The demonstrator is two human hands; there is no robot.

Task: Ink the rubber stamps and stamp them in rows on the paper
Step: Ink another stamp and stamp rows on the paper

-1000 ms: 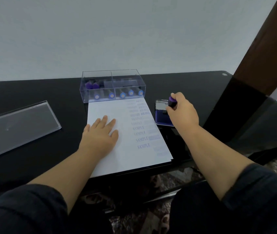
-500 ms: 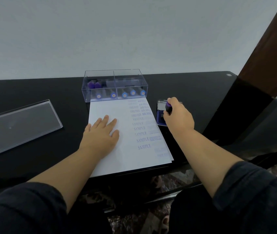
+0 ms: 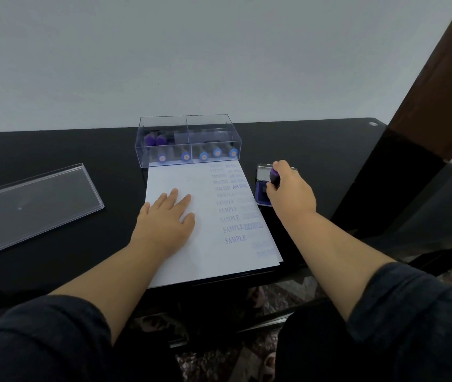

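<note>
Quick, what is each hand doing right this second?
Left hand: open, fingers flat on the paper.
Right hand: fingers curled round a purple stamp, over the ink pad.

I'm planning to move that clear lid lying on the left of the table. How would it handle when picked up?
The clear lid looks like thin, rigid plastic, so it is probably stiff and light. Its glossy surface may be slippery. Lying flat on the black table, it seems unlikely to tip.

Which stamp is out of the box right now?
The purple stamp gripped by the right hand over the ink pad; the others sit inside the clear box.
</note>
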